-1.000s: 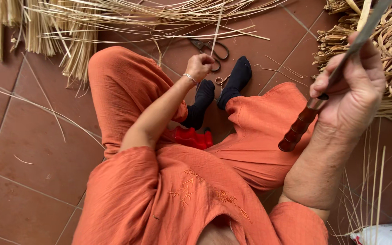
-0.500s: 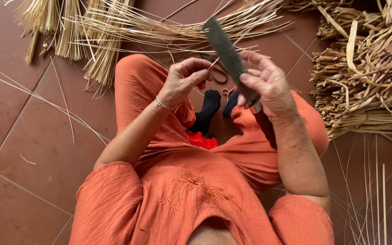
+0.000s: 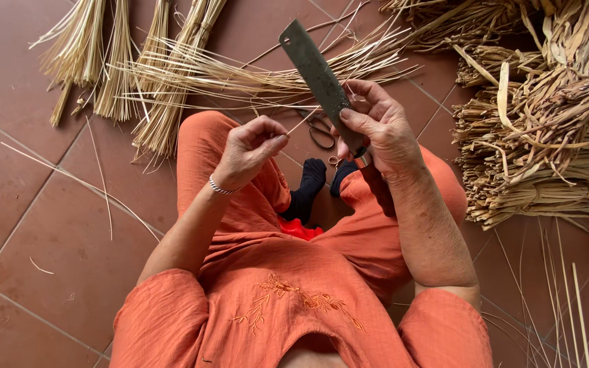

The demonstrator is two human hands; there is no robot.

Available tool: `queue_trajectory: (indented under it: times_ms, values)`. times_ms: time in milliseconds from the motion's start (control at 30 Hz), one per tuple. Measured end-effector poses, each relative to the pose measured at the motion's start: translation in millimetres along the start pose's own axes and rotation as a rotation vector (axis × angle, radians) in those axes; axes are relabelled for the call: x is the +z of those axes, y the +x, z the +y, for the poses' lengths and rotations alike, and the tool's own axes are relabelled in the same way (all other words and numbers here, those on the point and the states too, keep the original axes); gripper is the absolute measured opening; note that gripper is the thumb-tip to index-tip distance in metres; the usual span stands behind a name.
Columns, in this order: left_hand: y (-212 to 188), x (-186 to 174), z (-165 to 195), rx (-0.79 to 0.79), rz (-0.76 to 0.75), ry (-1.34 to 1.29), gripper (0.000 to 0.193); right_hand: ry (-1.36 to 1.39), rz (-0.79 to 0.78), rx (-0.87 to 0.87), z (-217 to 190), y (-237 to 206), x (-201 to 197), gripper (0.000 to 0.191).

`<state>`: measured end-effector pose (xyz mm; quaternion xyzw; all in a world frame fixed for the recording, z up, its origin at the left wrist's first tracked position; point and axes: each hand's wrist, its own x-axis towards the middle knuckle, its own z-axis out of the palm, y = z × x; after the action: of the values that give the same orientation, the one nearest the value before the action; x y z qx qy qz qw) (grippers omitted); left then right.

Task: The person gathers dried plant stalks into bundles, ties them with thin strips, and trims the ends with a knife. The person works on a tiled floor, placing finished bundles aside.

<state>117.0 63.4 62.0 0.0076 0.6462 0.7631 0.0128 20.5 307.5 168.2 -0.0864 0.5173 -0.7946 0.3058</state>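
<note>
Head view, right hand (image 3: 380, 129): the fingers are curled and pressed together around the lower part of a knife (image 3: 318, 75), near its handle; the thumb lies across the flat of the blade.
Head view, left hand (image 3: 248, 151): thumb and forefinger pinch a thin straw strip (image 3: 303, 121); the other fingers are folded into the palm. A thin bracelet (image 3: 221, 189) sits on the wrist.
Knife: a long, flat, dull grey blade with a square end, pointing up and to the left, above the lap.
Strip: pale and very narrow, it runs from the left fingertips up to the blade and touches its edge.
Around: scissors (image 3: 320, 129) lie on the red tiled floor (image 3: 28, 225) just behind the hands; loose straw bundles (image 3: 138, 68) lie at the top left, and a pile of dried leaves (image 3: 547, 129) at the right.
Hidden: the knife handle is almost fully covered by the right hand; the far end of the strip is hard to follow against the straw; the scissors are partly behind the blade.
</note>
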Motion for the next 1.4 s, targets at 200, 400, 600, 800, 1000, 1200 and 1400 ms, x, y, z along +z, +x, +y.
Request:
queue_trajectory:
  times_ms: [200,400,600,800,1000,1200,1400]
  values:
    - [-19.3,-37.3,12.0,0.011,-0.039,0.039,0.008,0.123,0.031,-0.053,-10.7,3.3,-2.8,0.041]
    - [-25.7,-61.0,40.8,-0.09,-0.03,0.2,0.014,0.11,0.022,-0.084,-8.1,7.3,-0.4,0.038]
    - [5.2,-19.2,52.0,0.079,-0.004,0.273,0.022,0.089,-0.005,0.005,9.5,12.0,22.9,0.036]
    - [10.4,-12.7,70.5,0.235,0.033,0.355,0.021,0.238,-0.001,-0.041,2.6,18.0,15.9,0.041]
    - [5.5,-29.9,79.5,0.34,0.063,0.428,0.012,0.287,-0.054,-0.074,2.0,21.2,11.8,0.044]
    - [-9.2,-63.1,66.4,0.154,0.089,0.444,0.011,0.228,-0.031,-0.067,1.3,22.9,18.2,0.043]
    - [-38.9,-109.9,48.1,0.002,0.131,0.289,0.014,0.242,0.062,-0.105,-6.5,24.4,11.1,0.041]
